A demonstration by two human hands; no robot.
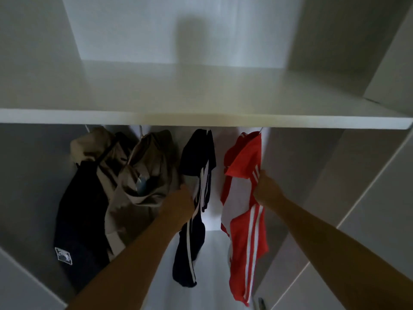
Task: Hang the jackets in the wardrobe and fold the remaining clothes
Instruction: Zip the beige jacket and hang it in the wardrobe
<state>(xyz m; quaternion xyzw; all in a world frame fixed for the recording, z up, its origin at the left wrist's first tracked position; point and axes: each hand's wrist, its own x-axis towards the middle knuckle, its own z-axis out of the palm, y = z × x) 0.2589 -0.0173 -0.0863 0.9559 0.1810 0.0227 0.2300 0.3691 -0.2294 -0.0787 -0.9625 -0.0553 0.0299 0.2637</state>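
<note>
Several jackets hang under the white wardrobe shelf (201, 118). From the left: a beige and navy jacket (85, 198), a beige jacket (147, 166), a navy jacket with white stripes (196, 157) and a red jacket with white stripes (243, 162). My left hand (181, 200) reaches in between the beige jacket and the navy striped one and touches their fabric; its fingers are hidden. My right hand (267, 186) grips the red jacket at its right shoulder seam. The rail and most of the hangers are hidden behind the shelf.
White side panels close the hanging bay at the left (29, 175) and the right (301, 175). An open wardrobe door (380, 220) stands at the right. The bay's white back wall (218, 153) shows between the navy and red jackets.
</note>
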